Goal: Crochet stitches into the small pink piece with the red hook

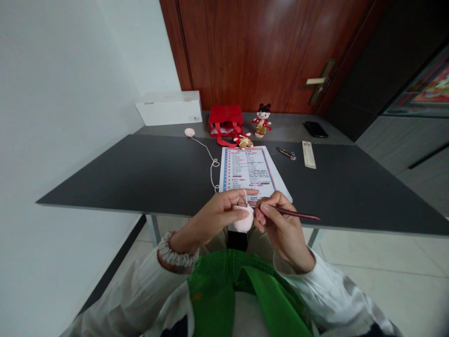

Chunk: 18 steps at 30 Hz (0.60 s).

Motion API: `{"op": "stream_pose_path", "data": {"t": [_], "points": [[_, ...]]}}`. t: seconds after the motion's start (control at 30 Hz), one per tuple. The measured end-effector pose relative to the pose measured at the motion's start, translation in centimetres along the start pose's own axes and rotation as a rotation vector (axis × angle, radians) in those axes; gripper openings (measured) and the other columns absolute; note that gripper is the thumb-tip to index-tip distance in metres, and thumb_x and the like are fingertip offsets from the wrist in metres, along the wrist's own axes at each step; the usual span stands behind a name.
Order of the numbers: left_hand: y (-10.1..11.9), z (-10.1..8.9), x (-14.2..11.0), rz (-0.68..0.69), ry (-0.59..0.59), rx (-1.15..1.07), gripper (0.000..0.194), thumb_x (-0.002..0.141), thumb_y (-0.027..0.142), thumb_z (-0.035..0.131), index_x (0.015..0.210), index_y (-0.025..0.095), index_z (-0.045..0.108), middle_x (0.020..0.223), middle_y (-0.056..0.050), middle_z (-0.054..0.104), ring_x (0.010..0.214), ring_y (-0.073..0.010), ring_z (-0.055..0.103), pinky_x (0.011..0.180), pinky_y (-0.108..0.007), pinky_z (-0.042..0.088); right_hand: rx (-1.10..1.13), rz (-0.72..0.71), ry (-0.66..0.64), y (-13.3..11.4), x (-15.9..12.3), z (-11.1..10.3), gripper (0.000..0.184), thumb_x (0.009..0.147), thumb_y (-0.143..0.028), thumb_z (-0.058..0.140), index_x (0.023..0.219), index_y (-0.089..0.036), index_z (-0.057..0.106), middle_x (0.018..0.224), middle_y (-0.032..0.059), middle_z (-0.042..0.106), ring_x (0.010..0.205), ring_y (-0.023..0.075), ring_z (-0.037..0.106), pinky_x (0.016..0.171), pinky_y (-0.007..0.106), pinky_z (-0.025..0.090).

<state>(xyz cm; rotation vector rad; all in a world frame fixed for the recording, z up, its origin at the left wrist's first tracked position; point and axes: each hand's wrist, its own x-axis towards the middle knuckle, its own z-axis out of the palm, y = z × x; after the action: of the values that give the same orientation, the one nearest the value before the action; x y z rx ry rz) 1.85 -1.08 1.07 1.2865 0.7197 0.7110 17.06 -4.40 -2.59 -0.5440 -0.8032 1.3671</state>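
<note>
My left hand (224, 209) pinches a small pale pink crochet piece (243, 222) between thumb and fingers, just off the table's front edge. A strand of yarn loops over its raised index finger. My right hand (280, 223) grips a dark reddish-brown crochet hook (298, 214), its handle sticking out to the right. The hook's tip meets the top of the crochet piece, though the stitch there is too small to make out. Pale yarn (213, 164) winds across the table to a small yarn ball (189, 132) at the back left.
Beyond my hands lies a spiral-bound pattern sheet (250, 168). Behind it are a red bag (225, 119), a crocheted doll lying down (242, 140) and one standing (262, 120). Scissors-like snips (286, 153), a pale packet (308, 154) and a phone (315, 129) lie right; a white box (170, 110) stands left.
</note>
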Motion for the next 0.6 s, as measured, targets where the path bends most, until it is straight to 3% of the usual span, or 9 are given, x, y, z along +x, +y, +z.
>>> {"op": "stream_pose_path", "data": {"t": [0.13, 0.33, 0.47, 0.6], "points": [[-0.11, -0.15, 0.08, 0.012, 0.013, -0.009, 0.049, 0.077, 0.014, 0.065, 0.125, 0.018, 0.060, 0.077, 0.000, 0.060, 0.069, -0.0122, 0.055, 0.063, -0.024, 0.038, -0.018, -0.003, -0.011, -0.21, 0.23, -0.07, 0.017, 0.080, -0.018, 0.069, 0.069, -0.019, 0.056, 0.056, -0.0051, 0.057, 0.049, 0.0086, 0.050, 0.046, 0.019, 0.040], [-0.18, -0.16, -0.02, 0.031, -0.045, -0.074, 0.043, 0.079, 0.015, 0.064, 0.121, 0.017, 0.062, 0.085, -0.004, 0.069, 0.074, -0.0154, 0.063, 0.067, -0.026, 0.043, -0.133, 0.026, -0.003, -0.07, 0.36, -0.54, 0.015, 0.080, -0.025, 0.070, 0.071, -0.018, 0.060, 0.079, -0.0021, 0.063, 0.047, 0.0053, 0.051, 0.045, 0.020, 0.039], [-0.47, -0.25, -0.10, 0.006, -0.041, -0.113, 0.044, 0.078, 0.013, 0.065, 0.122, 0.016, 0.061, 0.090, -0.007, 0.071, 0.077, -0.0168, 0.066, 0.071, -0.027, 0.046, -0.115, 0.085, -0.065, 0.44, 0.14, -0.84, 0.014, 0.084, -0.027, 0.066, 0.074, -0.019, 0.059, 0.064, -0.0045, 0.059, 0.040, 0.0053, 0.043, 0.041, 0.020, 0.036], [-0.69, -0.14, -0.04, -0.007, -0.030, -0.142, 0.044, 0.077, 0.015, 0.068, 0.120, 0.015, 0.061, 0.090, -0.007, 0.072, 0.077, -0.0175, 0.067, 0.072, -0.028, 0.048, -0.069, 0.097, -0.092, 0.68, 0.26, -0.92, 0.014, 0.079, -0.029, 0.072, 0.075, -0.020, 0.061, 0.057, -0.0057, 0.053, 0.040, 0.0054, 0.036, 0.038, 0.018, 0.029]]}}
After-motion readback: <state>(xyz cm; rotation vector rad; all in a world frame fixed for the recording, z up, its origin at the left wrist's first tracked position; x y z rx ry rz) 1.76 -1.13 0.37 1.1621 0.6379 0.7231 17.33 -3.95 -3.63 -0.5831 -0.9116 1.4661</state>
